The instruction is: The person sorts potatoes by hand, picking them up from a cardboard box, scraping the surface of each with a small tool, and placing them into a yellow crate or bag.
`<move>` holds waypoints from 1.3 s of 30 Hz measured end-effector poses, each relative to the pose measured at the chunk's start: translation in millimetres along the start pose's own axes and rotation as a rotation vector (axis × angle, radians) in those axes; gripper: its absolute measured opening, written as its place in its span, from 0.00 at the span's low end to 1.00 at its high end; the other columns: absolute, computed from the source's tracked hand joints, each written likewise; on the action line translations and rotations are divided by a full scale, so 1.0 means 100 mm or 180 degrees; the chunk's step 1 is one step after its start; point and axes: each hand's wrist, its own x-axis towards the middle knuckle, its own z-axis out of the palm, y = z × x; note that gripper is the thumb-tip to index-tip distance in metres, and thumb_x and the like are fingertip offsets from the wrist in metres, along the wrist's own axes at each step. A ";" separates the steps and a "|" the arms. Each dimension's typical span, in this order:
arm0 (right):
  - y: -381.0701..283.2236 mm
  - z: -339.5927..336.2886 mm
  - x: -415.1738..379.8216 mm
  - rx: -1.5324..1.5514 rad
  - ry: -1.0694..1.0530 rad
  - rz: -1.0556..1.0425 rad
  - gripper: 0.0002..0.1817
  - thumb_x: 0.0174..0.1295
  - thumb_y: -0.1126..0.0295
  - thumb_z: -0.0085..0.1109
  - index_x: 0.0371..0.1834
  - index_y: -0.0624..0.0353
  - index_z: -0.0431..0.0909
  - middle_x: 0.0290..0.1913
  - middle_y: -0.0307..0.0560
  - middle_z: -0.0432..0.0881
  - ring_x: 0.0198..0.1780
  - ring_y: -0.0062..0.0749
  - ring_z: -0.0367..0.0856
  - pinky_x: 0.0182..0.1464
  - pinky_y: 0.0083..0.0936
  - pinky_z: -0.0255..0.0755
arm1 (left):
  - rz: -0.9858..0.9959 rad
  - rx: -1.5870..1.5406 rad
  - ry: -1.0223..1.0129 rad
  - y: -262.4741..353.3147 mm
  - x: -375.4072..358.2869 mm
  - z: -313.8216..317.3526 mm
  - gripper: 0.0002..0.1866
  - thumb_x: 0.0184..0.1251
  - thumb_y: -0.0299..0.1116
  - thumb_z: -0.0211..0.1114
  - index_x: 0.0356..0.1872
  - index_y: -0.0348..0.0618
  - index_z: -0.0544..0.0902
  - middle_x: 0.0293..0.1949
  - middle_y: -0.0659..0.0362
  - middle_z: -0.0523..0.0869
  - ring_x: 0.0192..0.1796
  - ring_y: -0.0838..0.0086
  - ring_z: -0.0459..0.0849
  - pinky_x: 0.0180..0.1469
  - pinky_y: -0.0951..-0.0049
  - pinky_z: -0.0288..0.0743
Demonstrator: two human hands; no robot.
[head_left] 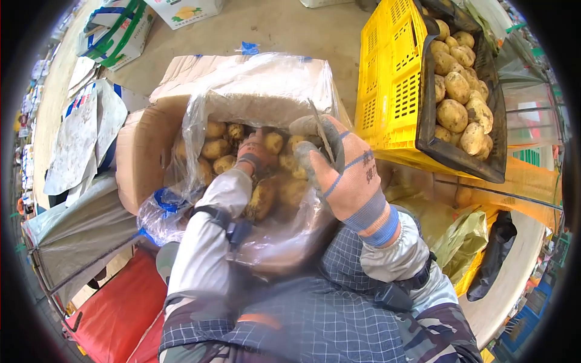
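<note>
My left hand (257,152), in an orange work glove, reaches down into an open cardboard box (138,158) lined with clear plastic (272,72). It is in among the potatoes (215,149), touching them, and its fingers are largely hidden. Over the right side of the box is my right hand (351,172), in an orange and grey glove. Its thumb and fingers are closed on a thin, dark, narrow blade (321,130) that points up and away from me. Below the left hand, a larger potato (261,198) lies near the box's front, slightly blurred.
A yellow plastic crate (390,72) stands at the right, beside a black-lined container with potatoes (458,88). Printed cartons (124,39) are at the back left. A red cover (124,308) lies low on the left, and yellowish plastic sheeting (463,245) low on the right.
</note>
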 end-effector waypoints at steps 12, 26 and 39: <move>0.06 0.26 0.08 -0.0267 -0.1457 0.0191 0.19 0.65 0.66 0.54 0.58 0.60 0.76 0.53 0.59 0.80 0.56 0.56 0.78 0.62 0.41 0.71 | 0.0983 -0.7047 -0.0731 -0.10 -2.22 -1.12 0.30 0.73 0.43 0.56 0.69 0.34 0.68 0.64 0.46 0.77 0.65 0.58 0.77 0.71 0.57 0.68; -0.04 0.74 -0.04 -0.1681 -0.2591 0.0623 0.33 0.63 0.54 0.59 0.67 0.63 0.71 0.59 0.64 0.80 0.61 0.53 0.78 0.65 0.38 0.70 | 0.1563 -0.5837 0.0446 -0.25 -2.46 -0.71 0.28 0.74 0.42 0.55 0.68 0.32 0.69 0.64 0.46 0.77 0.64 0.62 0.78 0.67 0.61 0.73; -0.16 0.86 0.06 -0.2461 -0.3410 0.0403 0.26 0.65 0.56 0.53 0.60 0.63 0.75 0.59 0.64 0.80 0.61 0.51 0.79 0.65 0.38 0.72 | 0.1144 -0.4225 0.1556 -0.15 -2.23 -0.81 0.28 0.78 0.50 0.51 0.64 0.36 0.75 0.55 0.55 0.82 0.57 0.73 0.79 0.61 0.70 0.73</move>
